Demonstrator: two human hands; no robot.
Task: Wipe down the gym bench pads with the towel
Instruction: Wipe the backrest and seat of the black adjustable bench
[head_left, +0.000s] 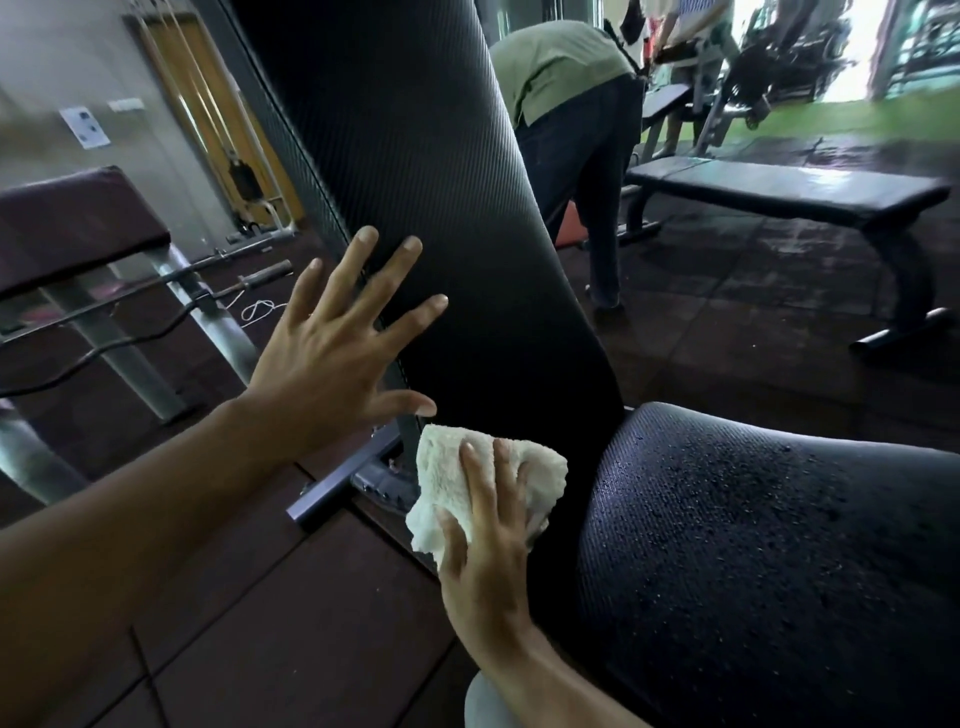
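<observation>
A tall black textured back pad (441, 171) rises steeply in front of me. Below it to the right lies the black seat pad (753, 530), speckled with droplets. My right hand (483, 540) presses a crumpled white towel (447, 483) against the lower left edge of the back pad, fingers spread over the cloth. My left hand (337, 353) is held with fingers straight and spread at the pad's left edge; its fingertips overlap the pad, and I cannot tell if they touch it.
A person in a green shirt (561, 67) bends over just behind the pad. A flat black bench (789, 189) stands on the wet dark floor at the right. A maroon padded stand (78, 223) with a barbell (156, 291) is at the left, along a wall.
</observation>
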